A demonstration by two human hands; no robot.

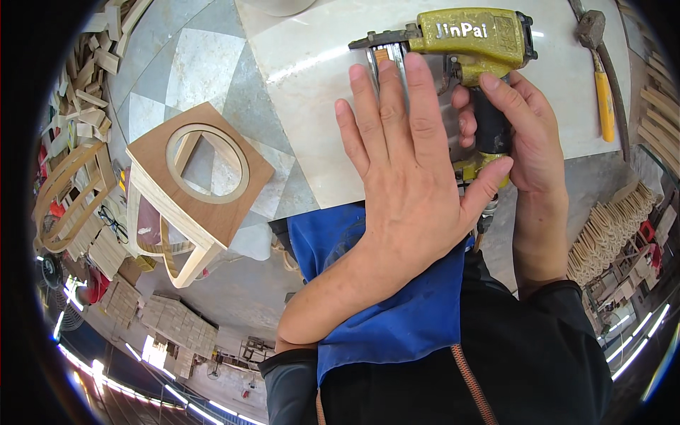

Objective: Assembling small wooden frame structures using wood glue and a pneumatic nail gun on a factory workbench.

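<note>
A yellow-green pneumatic nail gun (471,35) lies on its side at the far edge of my reach, its nose toward the left. My right hand (535,134) is wrapped around its black handle (491,117). Palm down, my left hand (411,170) is open with its fingers stretched out over the gun's metal magazine (386,57), partly hiding it. A strip of fasteners shows inside the magazine near the fingertips. Below the handle hangs an air fitting (487,212), partly behind my left thumb.
A wooden stool-like frame (237,205) with a round hole in its top stands at left on the table (312,106). A yellow-handled hammer (602,85) and a dark hose (618,92) lie at right. Wood offcuts (92,92) and stacked wooden parts (609,234) flank the table.
</note>
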